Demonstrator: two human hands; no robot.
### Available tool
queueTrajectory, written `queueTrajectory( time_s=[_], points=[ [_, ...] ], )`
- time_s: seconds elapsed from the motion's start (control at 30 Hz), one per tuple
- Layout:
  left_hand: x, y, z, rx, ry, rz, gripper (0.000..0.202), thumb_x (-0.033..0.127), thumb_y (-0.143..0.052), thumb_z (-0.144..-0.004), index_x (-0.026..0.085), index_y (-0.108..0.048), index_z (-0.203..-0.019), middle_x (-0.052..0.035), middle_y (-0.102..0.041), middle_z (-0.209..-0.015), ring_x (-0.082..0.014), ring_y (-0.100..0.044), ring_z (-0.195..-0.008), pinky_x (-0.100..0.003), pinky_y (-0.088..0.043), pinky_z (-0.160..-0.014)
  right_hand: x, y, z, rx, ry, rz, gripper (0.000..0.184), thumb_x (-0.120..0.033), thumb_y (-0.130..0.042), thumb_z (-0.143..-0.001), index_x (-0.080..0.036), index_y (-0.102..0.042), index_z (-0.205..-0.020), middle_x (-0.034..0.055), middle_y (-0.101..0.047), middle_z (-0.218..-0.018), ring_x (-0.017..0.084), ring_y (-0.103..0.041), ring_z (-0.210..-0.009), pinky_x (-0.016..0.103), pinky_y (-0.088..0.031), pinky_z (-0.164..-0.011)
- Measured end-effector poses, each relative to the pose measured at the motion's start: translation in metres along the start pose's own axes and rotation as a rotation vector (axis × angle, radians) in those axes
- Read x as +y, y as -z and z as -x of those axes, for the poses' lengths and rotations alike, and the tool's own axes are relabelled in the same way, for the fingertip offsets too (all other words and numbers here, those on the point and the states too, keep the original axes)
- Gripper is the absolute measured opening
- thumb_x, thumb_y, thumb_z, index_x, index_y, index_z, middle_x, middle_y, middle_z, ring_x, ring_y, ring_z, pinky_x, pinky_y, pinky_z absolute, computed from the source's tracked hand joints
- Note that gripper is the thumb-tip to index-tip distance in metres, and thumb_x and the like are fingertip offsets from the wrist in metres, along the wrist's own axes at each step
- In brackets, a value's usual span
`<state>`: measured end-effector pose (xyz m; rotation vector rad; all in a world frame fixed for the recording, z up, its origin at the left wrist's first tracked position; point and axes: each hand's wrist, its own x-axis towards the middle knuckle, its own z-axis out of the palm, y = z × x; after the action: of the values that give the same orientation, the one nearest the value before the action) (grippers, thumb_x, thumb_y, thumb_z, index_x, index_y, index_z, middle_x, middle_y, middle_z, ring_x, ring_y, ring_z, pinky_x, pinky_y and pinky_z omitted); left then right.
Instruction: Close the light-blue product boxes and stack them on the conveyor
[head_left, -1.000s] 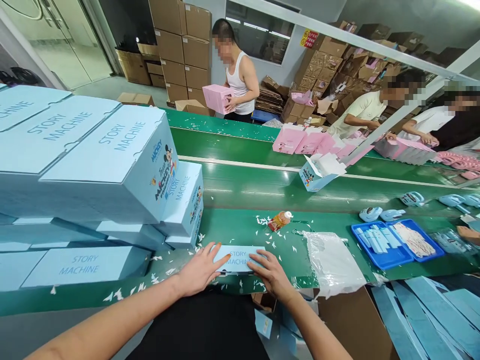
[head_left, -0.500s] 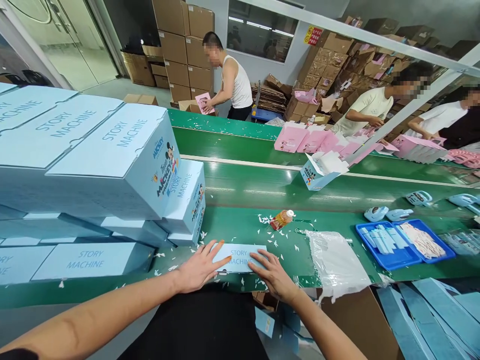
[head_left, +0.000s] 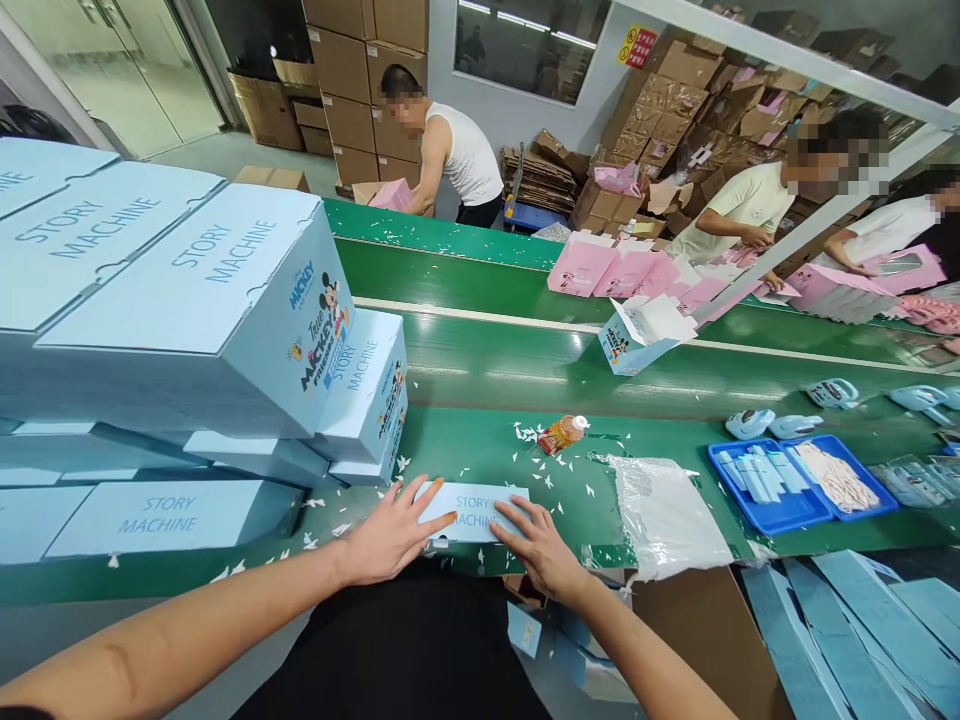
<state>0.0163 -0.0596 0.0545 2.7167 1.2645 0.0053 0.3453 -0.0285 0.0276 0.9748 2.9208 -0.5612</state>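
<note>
A light-blue carton [head_left: 472, 497] lettered "STORY MACHINE" lies at the near edge of the green bench, in front of my body. My left hand [head_left: 394, 530] rests on its left end with the fingers spread. On its right end lie the stretched, parted fingers of my right hand [head_left: 536, 540]. Both hands touch the carton's top and neither wraps around it. The carton's lid looks closed. Left of my hands, larger blue cartons [head_left: 180, 260] with the same lettering are stacked, a cartoon mouse printed on their sides.
A drink bottle [head_left: 562, 435] lies among white paper scraps. To the right are a plastic bag [head_left: 667, 515], blue trays [head_left: 776, 515] of small parts and folded blue cartons [head_left: 802, 640]. An opened blue carton [head_left: 641, 345] stands farther back. Several co-workers handle pink boxes [head_left: 581, 265] across the bench.
My hands stay on the carton in nearly the same pose. The view has shifted slightly. The co-worker in the white vest has leaned down and lowered a pink box into a brown carton.
</note>
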Motion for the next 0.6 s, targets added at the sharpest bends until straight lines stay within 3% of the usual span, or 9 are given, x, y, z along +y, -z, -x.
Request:
queueTrajectory(
  time_s=[0.2, 0.4, 0.6],
  points=[
    [0.003, 0.001, -0.003, 0.016, 0.01, -0.014, 0.057, 0.046, -0.036, -0.095, 0.037, -0.019, -0.149, -0.0151, -0.026, -0.154, -0.0417, -0.031, -0.134, -0.061, -0.029, -0.101, 0.0, 0.0, 0.0, 0.014, -0.016, -0.032, 0.063, -0.023, -0.048, -0.088, -0.036, -0.028, -0.147, -0.0014, -0.019, -0.158, 0.033, -0.017, -0.142, 0.058, -0.034, -0.109],
    [0.004, -0.006, -0.007, 0.017, 0.043, -0.055, 0.051, 0.042, -0.034, -0.097, 0.038, -0.025, -0.147, -0.0145, -0.03, -0.152, -0.0399, -0.035, -0.132, -0.055, -0.034, -0.098, 0.003, 0.0, 0.0, 0.034, -0.003, -0.057, 0.061, -0.033, -0.051, -0.089, -0.035, -0.03, -0.146, 0.0009, -0.023, -0.157, 0.035, -0.02, -0.14, 0.059, -0.036, -0.107],
    [0.007, -0.007, -0.007, 0.003, 0.056, -0.089, 0.05, 0.038, -0.034, -0.097, 0.037, -0.026, -0.147, -0.0158, -0.029, -0.153, -0.0414, -0.033, -0.134, -0.058, -0.034, -0.097, 0.002, 0.0, 0.0, 0.034, -0.014, -0.048, 0.057, -0.029, -0.046, -0.091, -0.035, -0.032, -0.146, 0.0005, -0.025, -0.156, 0.034, -0.022, -0.139, 0.059, -0.036, -0.107]
  ],
)
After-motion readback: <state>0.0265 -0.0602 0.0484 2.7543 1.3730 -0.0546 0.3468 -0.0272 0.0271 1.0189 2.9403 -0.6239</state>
